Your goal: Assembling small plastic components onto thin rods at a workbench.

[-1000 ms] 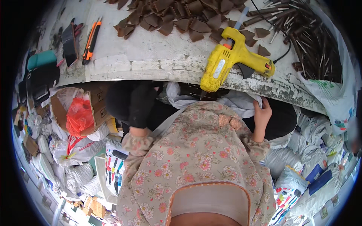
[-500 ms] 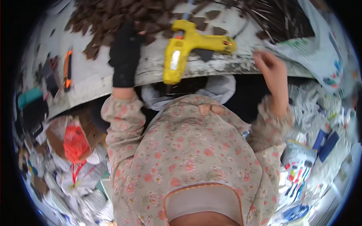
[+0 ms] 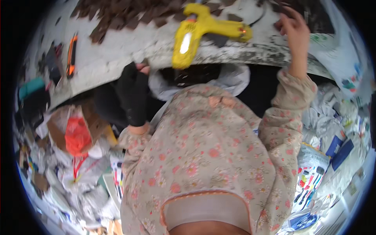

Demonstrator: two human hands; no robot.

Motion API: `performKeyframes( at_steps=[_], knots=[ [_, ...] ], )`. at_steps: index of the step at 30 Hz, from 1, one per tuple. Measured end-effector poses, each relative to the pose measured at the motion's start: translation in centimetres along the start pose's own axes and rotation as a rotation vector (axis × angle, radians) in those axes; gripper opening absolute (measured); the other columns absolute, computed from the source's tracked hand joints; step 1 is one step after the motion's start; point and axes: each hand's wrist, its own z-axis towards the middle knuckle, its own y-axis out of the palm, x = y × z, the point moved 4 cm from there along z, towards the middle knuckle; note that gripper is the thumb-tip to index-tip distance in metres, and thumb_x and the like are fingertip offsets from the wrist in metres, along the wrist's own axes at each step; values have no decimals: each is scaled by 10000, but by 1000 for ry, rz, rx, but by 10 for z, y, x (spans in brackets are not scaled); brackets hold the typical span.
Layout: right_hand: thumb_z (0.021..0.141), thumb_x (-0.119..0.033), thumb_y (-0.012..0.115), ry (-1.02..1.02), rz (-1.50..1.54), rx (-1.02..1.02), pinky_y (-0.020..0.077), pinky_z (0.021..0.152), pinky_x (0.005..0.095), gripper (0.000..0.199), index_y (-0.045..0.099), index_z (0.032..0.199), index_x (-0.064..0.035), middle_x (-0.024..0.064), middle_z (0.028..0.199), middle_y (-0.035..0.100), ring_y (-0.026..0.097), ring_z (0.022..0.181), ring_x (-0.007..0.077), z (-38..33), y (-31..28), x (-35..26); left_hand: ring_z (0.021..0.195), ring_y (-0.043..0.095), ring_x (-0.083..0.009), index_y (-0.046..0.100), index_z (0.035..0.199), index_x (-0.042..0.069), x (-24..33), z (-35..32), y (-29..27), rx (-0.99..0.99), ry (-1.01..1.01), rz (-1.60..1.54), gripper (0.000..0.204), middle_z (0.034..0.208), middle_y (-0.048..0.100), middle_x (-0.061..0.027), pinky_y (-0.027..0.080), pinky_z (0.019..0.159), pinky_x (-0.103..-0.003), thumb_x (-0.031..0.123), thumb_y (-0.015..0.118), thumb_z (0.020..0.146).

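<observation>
The left hand (image 3: 135,92), in a black glove that leaves the fingertips bare, is raised at the near edge of the white work table (image 3: 113,51), left of the glue gun; a small dark bit shows at its fingertips, but blur makes it impossible to tell whether they are clamped on it or apart; the right hand (image 3: 295,31), ungloved, reaches over the far right of the table with its fingers bent, beside the dark brown sticks (image 3: 319,19); whether it grips one cannot be told.

The flat brown pieces (image 3: 129,13) lie heaped across the far left and middle of the table, a few straying toward the right; the yellow glue gun (image 3: 199,27) lies between the two hands, its nozzle end toward the near edge and its handle to the right, near a dark cord (image 3: 260,17); an orange and black cutter (image 3: 71,56) lies on the left of the table.

A whitish bag (image 3: 160,84) gapes below the near edge, dark inside, just in front of the person's floral garment (image 3: 203,149); at the left stands a cardboard box (image 3: 56,135) with a red bag (image 3: 77,137) in it; a printed plastic bag (image 3: 338,58) hangs at the table's right edge.
</observation>
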Motion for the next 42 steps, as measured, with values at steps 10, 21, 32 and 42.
performKeyframes(
  at_steps=[10, 21, 32, 42],
  knots=[
    [884, -39, 478, -65, 523, -329, 437, 725, 227, 463, 361, 1332, -44, 145, 1194, 534, 525, 814, 122, -79, 59, -50, 724, 603, -125, 513, 1074, -41, -37, -61, 40, -346, -288, -625, 214, 902, 599, -89, 488, 482, -227, 59, 527, 885],
    [699, -212, 724, -252, -558, -303, 424, 907, 395, 717, 381, 1304, -40, 213, 1303, 400, 449, 1143, 368, -94, 93, -105, 578, 552, -86, 542, 1056, -14, -17, -49, 39, -382, -380, -545, 238, 801, 613, -65, 394, 473, -197, 161, 537, 895],
    [710, -112, 701, -354, -497, -362, 448, 862, 380, 616, 440, 1265, -56, 170, 1280, 437, 523, 1039, 358, -84, 87, -104, 574, 536, -80, 572, 1021, -3, -24, -49, 38, -316, -278, -516, 237, 779, 613, -45, 395, 522, -194, 186, 580, 879],
    [805, -65, 616, -153, 270, -757, 450, 689, 274, 385, 558, 1186, -61, 114, 857, 603, 552, 728, 213, -171, 80, -113, 696, 501, -103, 538, 935, 51, -32, -47, 28, -315, -234, -696, 228, 733, 514, 13, 396, 586, -216, 276, 507, 925]
  ],
)
